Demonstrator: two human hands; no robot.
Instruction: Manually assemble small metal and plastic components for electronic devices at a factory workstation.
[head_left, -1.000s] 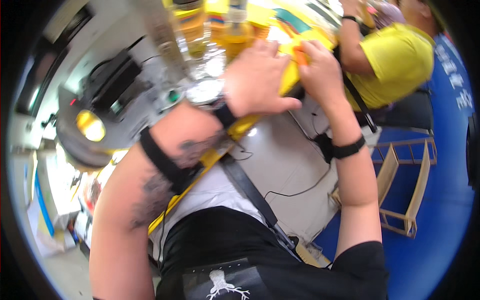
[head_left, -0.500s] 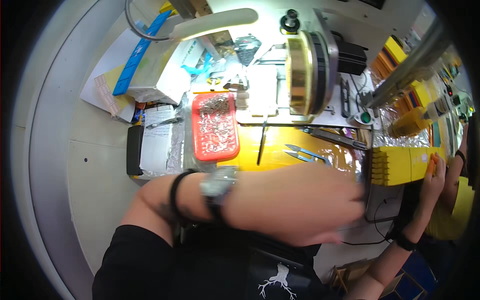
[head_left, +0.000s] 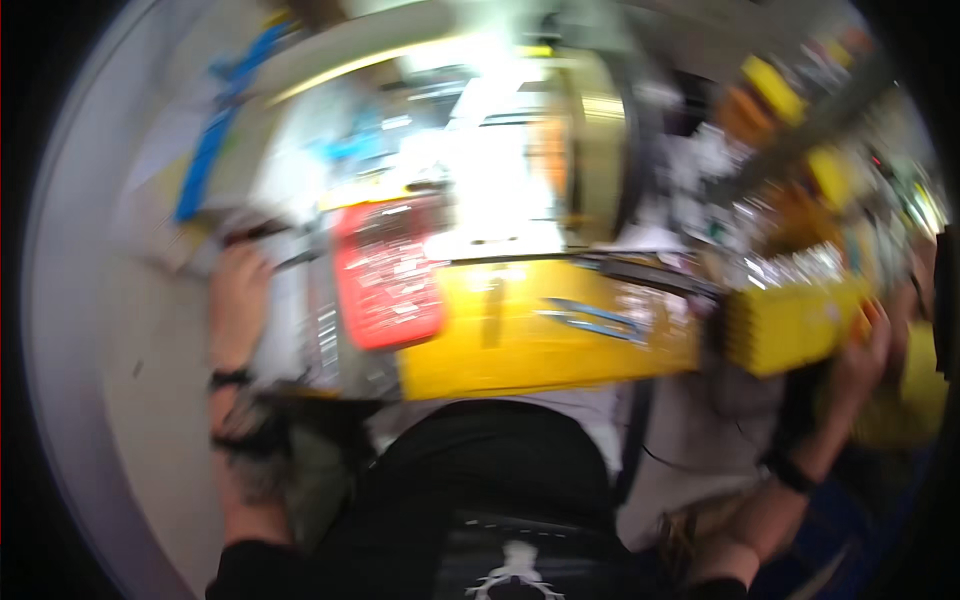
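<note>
My left hand (head_left: 240, 300), smeared by motion, reaches over the left end of the bench beside papers. Its fingertips are near a dark object (head_left: 257, 233); whether they grip it is hidden by the blur. Far to the right, my right hand (head_left: 862, 345) pinches a small orange piece (head_left: 866, 317) at the end of a yellow ribbed stack (head_left: 795, 322). A red tray (head_left: 390, 285) with many small metallic bits lies right of my left hand. Blue-handled snips (head_left: 597, 320) rest on the yellow mat (head_left: 470, 360).
A machine with a large brass-coloured wheel (head_left: 598, 150) stands at the back. A dark cutter-like tool (head_left: 650, 277) lies before it. A blue strip (head_left: 215, 150) leans at the far left. Another person's arm and yellow clothing (head_left: 920, 385) show at the right edge.
My left hand has swung from the front middle of the bench to its left end, uncovering the mat. My right hand stays at the yellow stack. The view has shifted and blurred.
</note>
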